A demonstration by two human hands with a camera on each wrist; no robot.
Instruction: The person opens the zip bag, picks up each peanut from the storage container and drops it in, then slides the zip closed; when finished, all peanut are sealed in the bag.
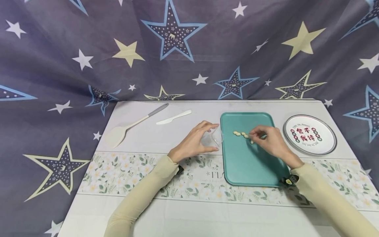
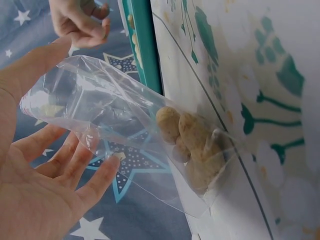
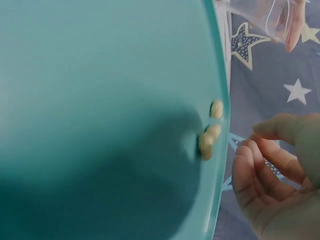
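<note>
My left hand (image 1: 191,141) holds a clear plastic bag (image 1: 211,139) beside the tray's left edge, thumb and fingers spread around its mouth. Several peanuts (image 2: 200,145) lie in the bottom of the bag in the left wrist view. Over the teal tray (image 1: 248,164), my right hand (image 1: 271,141) hovers with bent fingers, thumb and fingertips close together. Between those fingertips no object shows in the right wrist view. A few loose peanuts (image 3: 205,145) lie near the tray's far rim, next to the fingertips of the right hand.
Right of the tray sits a round white plate (image 1: 311,144) with red characters. At the back left lie a white spatula (image 1: 119,132) with a grey handle end and a white plastic knife (image 1: 174,117). A star-patterned curtain (image 1: 207,42) hangs behind the table.
</note>
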